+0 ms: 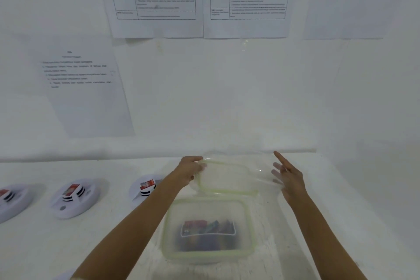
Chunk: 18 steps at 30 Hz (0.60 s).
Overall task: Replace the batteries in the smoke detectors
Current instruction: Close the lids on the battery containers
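Observation:
A clear plastic container [169, 229] with a green-rimmed edge sits on the white table in front of me, with several batteries [208, 232] inside. Its clear lid [227, 177] lies just behind it. My left hand [191, 170] grips the lid's left edge. My right hand [287, 176] is at the lid's right edge with fingers spread, and blur hides whether it touches. Three white smoke detectors lie face down to the left: one [145, 186] beside my left forearm, one [73, 198] further left, one [11, 200] at the frame edge. Each shows a red battery on its back.
The white table [329, 211] meets a white wall just behind the lid. Printed sheets [86, 88] are taped to the wall above. The table's right part ends near a corner wall.

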Each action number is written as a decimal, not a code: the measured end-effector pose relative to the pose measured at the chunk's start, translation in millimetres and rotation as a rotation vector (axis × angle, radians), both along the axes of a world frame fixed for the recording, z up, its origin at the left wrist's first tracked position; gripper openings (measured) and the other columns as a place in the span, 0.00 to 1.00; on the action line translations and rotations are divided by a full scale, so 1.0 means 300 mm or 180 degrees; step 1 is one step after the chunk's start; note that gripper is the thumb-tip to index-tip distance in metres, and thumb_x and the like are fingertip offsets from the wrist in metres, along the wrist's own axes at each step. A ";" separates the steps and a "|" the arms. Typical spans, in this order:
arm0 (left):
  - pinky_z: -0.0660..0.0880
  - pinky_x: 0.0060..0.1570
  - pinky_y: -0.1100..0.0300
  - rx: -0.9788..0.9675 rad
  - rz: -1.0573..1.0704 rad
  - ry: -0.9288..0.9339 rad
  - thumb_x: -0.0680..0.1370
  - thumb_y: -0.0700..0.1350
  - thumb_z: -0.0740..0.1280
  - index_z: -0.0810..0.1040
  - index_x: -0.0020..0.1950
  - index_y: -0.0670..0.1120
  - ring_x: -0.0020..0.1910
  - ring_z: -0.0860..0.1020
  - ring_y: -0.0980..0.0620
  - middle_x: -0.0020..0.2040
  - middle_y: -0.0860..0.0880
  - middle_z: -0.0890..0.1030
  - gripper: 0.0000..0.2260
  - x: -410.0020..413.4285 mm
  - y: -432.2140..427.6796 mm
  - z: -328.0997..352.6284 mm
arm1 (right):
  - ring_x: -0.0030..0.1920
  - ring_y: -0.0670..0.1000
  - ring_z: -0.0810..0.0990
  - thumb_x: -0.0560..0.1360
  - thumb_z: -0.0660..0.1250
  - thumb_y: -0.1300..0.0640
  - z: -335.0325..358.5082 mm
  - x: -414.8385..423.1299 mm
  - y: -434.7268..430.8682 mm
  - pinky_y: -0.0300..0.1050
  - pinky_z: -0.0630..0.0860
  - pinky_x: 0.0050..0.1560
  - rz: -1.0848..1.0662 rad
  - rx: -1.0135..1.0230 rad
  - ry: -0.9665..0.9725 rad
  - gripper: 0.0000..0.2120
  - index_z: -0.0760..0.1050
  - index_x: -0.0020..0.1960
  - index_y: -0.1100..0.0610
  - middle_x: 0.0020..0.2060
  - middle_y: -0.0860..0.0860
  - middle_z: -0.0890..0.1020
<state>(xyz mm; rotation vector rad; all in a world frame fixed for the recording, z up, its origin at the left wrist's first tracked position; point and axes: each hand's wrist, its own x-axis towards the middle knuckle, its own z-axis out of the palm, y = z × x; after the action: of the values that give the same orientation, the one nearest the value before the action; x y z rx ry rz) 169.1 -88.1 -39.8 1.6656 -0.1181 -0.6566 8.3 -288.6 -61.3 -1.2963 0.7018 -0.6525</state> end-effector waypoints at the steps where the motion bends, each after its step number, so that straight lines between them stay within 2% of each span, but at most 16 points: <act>1: 0.70 0.34 0.64 -0.0060 0.0014 0.0034 0.77 0.31 0.62 0.72 0.65 0.40 0.35 0.77 0.55 0.41 0.48 0.78 0.17 0.000 0.001 0.005 | 0.62 0.61 0.72 0.79 0.51 0.71 0.006 0.011 0.013 0.57 0.67 0.64 0.0062 0.0011 -0.0024 0.22 0.71 0.66 0.54 0.64 0.62 0.71; 3: 0.71 0.31 0.63 -0.0357 0.0158 -0.0081 0.78 0.29 0.58 0.70 0.66 0.41 0.27 0.78 0.59 0.39 0.48 0.78 0.18 0.022 0.011 0.027 | 0.63 0.61 0.72 0.79 0.52 0.70 0.023 0.034 0.037 0.57 0.66 0.65 0.0168 0.0035 -0.0075 0.22 0.71 0.66 0.53 0.64 0.60 0.72; 5: 0.72 0.34 0.60 -0.0656 0.0442 -0.0444 0.80 0.30 0.56 0.69 0.67 0.42 0.27 0.79 0.61 0.40 0.49 0.78 0.17 0.068 0.037 0.073 | 0.63 0.60 0.72 0.79 0.52 0.70 0.037 0.057 0.060 0.56 0.66 0.65 0.0277 0.0052 -0.0117 0.22 0.71 0.66 0.52 0.63 0.59 0.72; 8: 0.75 0.40 0.60 -0.0774 0.0768 -0.1393 0.80 0.32 0.57 0.69 0.68 0.44 0.37 0.79 0.58 0.43 0.48 0.79 0.18 0.118 0.101 0.187 | 0.63 0.59 0.72 0.79 0.51 0.70 0.036 0.096 0.098 0.57 0.65 0.66 0.0384 0.0011 -0.0029 0.24 0.71 0.67 0.51 0.63 0.58 0.73; 10: 0.77 0.45 0.62 -0.0588 0.0625 -0.2063 0.77 0.30 0.59 0.70 0.67 0.46 0.42 0.79 0.56 0.44 0.47 0.81 0.21 0.117 0.127 0.251 | 0.61 0.58 0.74 0.78 0.50 0.71 0.025 0.123 0.128 0.53 0.66 0.65 0.0412 -0.0159 0.0115 0.25 0.69 0.68 0.50 0.62 0.59 0.73; 13: 0.76 0.52 0.59 -0.0552 0.0230 -0.2630 0.76 0.31 0.63 0.70 0.68 0.49 0.47 0.81 0.51 0.46 0.42 0.82 0.23 0.091 0.135 0.302 | 0.51 0.56 0.75 0.79 0.52 0.69 0.012 0.160 0.166 0.45 0.69 0.55 0.0465 -0.0425 0.0234 0.25 0.64 0.72 0.49 0.56 0.60 0.76; 15: 0.75 0.56 0.54 -0.0631 -0.0050 -0.2939 0.76 0.38 0.66 0.70 0.67 0.55 0.49 0.81 0.47 0.44 0.40 0.81 0.22 0.060 0.133 0.311 | 0.45 0.54 0.74 0.80 0.54 0.63 0.023 0.173 0.176 0.41 0.70 0.50 0.0456 -0.0785 0.0404 0.23 0.59 0.74 0.51 0.48 0.59 0.75; 16: 0.75 0.57 0.49 -0.0690 -0.0149 -0.3070 0.75 0.43 0.67 0.71 0.66 0.58 0.48 0.80 0.43 0.43 0.40 0.82 0.21 0.043 0.130 0.311 | 0.48 0.54 0.74 0.81 0.54 0.59 0.029 0.177 0.168 0.42 0.69 0.54 0.0363 -0.1100 0.0550 0.23 0.57 0.75 0.52 0.49 0.61 0.74; 18: 0.73 0.59 0.44 -0.0957 -0.0262 -0.3206 0.74 0.45 0.66 0.72 0.65 0.59 0.48 0.80 0.39 0.47 0.45 0.83 0.20 0.008 0.121 0.315 | 0.65 0.58 0.67 0.81 0.54 0.53 0.055 0.179 0.151 0.48 0.59 0.68 0.0141 -0.1565 0.0650 0.22 0.58 0.74 0.55 0.62 0.62 0.72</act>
<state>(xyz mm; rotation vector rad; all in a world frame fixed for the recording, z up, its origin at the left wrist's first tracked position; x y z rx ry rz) 171.5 -51.8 54.7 1.5553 -0.9567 0.1950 62.1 -243.2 -44.8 -1.8468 0.6990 -0.6869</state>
